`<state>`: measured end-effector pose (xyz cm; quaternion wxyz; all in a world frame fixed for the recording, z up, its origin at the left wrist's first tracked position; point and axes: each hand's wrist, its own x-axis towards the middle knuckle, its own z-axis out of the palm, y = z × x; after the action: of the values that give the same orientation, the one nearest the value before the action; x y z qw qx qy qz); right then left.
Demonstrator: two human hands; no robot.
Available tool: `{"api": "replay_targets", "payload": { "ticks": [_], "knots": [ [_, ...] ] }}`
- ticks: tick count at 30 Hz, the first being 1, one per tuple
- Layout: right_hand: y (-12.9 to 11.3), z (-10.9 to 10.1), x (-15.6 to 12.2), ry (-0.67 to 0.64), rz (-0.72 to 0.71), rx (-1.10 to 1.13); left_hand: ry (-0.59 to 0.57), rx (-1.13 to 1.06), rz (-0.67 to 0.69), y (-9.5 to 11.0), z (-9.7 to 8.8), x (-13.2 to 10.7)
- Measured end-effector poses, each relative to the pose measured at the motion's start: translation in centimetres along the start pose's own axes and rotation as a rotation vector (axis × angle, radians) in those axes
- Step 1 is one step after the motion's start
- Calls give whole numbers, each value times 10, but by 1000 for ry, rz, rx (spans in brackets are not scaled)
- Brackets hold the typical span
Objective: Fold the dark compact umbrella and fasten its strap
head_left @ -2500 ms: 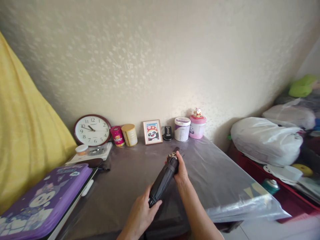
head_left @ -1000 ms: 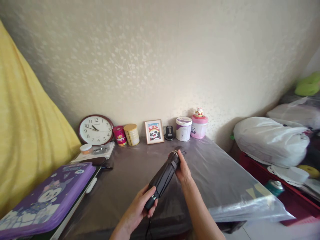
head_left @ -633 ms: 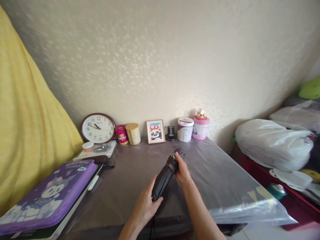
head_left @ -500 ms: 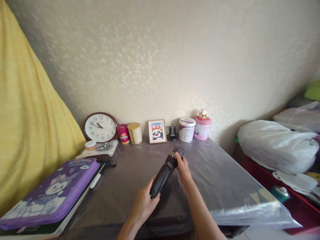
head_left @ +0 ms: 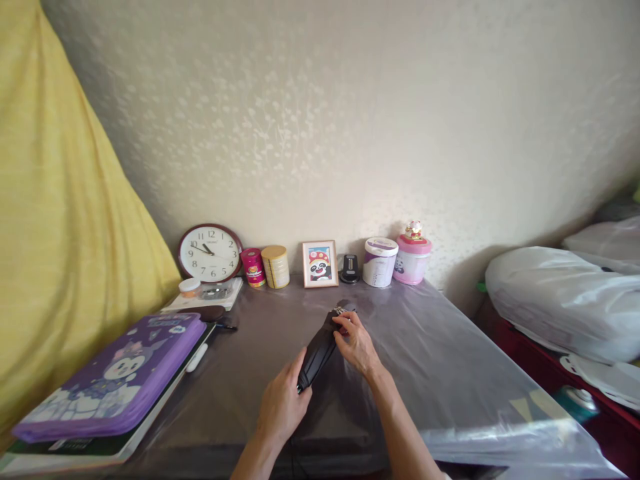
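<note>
A folded black umbrella (head_left: 318, 355) is held slanting above the table, its far end pointing away and to the right. My left hand (head_left: 284, 399) is wrapped around its near end, thumb along the side. Close to the far end, the fingers of my right hand (head_left: 357, 343) are bent and pinched against the umbrella, around its strap area. Exactly what the right fingertips grip is too small to make out. Some metal ribs show at the far tip.
A grey covered table (head_left: 425, 373) lies below. Along the wall stand a clock (head_left: 210, 253), tins (head_left: 275, 267), a picture frame (head_left: 321, 264) and tubs (head_left: 380, 263). A purple folder (head_left: 115, 380) lies left; white bags (head_left: 560, 293) are at right.
My right hand has shifted from the umbrella's far end back along it, its fingers now pinching at the strap area. The left hand keeps its hold. The view has swung slightly left.
</note>
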<state>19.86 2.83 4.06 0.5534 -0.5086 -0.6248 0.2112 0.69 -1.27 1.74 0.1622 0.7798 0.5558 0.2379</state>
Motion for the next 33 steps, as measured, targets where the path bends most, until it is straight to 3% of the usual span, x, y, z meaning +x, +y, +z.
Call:
{"api": "replay_targets", "payload": {
  "ticks": [11,19,24,27,30,33],
  "knots": [
    [3,1,0,-79,-130,-236,40,-4,-13,-3,0,1],
    [-1,-1,3,-78,-227,-303,27,-268,-2,-1,-5,1],
    [-7,-2,3,-61,-241,-223,41,-489,-4,0,-7,4],
    [-5,-6,3,-18,-202,-150,-4,-638,-166,0,-8,7],
    [4,-12,5,95,-54,-117,-57,-823,-359,-3,-12,10],
    [12,-16,9,247,145,-52,-53,-992,-392,-4,-18,11]
  ]
}}
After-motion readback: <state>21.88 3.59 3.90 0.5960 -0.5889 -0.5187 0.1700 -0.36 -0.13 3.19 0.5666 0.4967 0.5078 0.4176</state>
